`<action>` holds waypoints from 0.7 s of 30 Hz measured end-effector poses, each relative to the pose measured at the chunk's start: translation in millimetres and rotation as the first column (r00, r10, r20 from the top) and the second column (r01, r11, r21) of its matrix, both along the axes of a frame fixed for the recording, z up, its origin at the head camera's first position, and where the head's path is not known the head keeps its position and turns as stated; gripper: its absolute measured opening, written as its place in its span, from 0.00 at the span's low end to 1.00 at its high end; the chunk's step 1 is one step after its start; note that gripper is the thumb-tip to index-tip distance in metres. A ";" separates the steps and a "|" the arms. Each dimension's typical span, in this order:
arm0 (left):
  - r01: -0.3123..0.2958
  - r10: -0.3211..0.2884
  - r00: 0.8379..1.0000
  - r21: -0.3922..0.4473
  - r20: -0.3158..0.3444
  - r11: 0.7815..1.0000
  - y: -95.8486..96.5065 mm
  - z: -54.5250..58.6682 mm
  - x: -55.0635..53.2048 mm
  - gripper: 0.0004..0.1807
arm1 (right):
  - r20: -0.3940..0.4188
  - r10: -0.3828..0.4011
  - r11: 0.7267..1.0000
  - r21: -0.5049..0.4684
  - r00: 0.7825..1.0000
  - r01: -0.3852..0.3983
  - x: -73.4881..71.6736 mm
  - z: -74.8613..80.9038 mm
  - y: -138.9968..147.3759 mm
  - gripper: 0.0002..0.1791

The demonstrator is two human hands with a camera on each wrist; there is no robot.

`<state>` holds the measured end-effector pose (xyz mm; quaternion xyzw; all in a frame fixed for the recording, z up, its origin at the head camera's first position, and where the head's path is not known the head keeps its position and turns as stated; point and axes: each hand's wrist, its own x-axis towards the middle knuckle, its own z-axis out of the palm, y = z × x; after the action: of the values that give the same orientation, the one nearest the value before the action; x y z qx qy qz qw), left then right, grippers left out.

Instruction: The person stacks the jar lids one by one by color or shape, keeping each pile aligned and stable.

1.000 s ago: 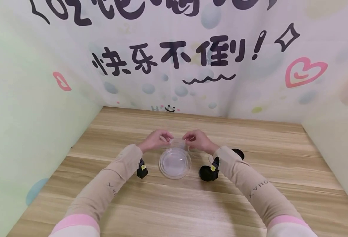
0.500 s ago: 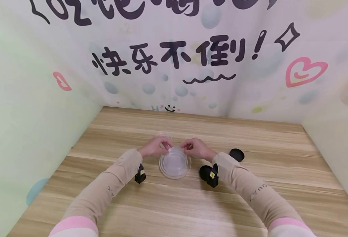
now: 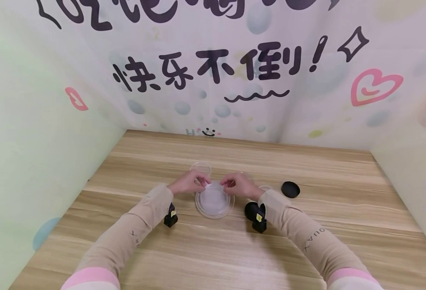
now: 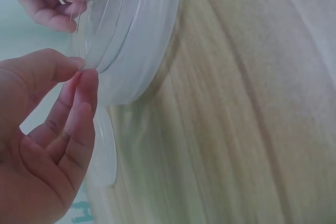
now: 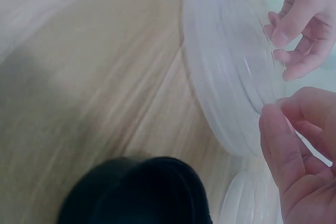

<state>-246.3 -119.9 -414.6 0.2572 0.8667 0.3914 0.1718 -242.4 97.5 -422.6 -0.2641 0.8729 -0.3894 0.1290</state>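
A person had both hands close together over the wooden bench (image 3: 213,257). The left grip (image 3: 189,182) pinched the thin edge of a clear round piece (image 4: 107,17) between thumb and finger. The right grip (image 3: 240,186) pinched that same edge from the other side. The clear round piece was in the middle of the bench, over a wide clear dish (image 3: 215,217). The plastic was so see-through that I could not tell if the two touched all the way round.

Near the left grip, on its far side, lay another clear dish (image 3: 200,166). A black bowl (image 5: 131,198) was to the right of the wide clear dish, partly behind the right wrist camera (image 3: 259,221) in the head view. Farther right, a black round lid (image 3: 290,189) lay on its own.

The step in hand looked like stacking the clear round piece onto the wide clear dish. The next move seemed to call for keeping both sides level, easing the piece down softly, and letting both grips go together.
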 end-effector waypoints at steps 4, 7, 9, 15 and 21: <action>0.008 -0.008 1.000 0.002 -0.008 1.000 -0.8 -3.9 0.6 0.13 | 0.020 0.010 1.000 -0.014 1.000 -0.010 0.3 -2.6 -0.6 0.09; 0.017 -0.017 1.000 0.014 -0.015 1.000 -1.2 -5.8 1.4 0.13 | 0.000 0.007 1.000 0.002 1.000 -0.007 -0.1 -5.1 -0.8 0.10; 0.022 -0.021 1.000 0.017 -0.019 1.000 -1.1 -6.0 2.2 0.13 | -0.019 0.006 1.000 0.014 1.000 -0.006 -0.2 -6.6 -0.7 0.10; 0.005 -0.005 1.000 0.004 -0.008 1.000 -0.5 -6.3 3.8 0.12 | -0.038 0.009 1.000 0.019 0.999 -0.009 -0.6 -9.3 -0.9 0.10; -0.019 0.019 1.000 -0.014 0.007 1.000 -0.3 -7.8 3.6 0.12 | -0.024 0.016 1.000 0.000 1.000 -0.016 1.0 -8.6 -2.1 0.10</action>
<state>-242.8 -120.2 -422.4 0.2463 0.8712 0.3879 0.1729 -241.4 95.4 -431.2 -0.2760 0.8721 -0.3854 0.1217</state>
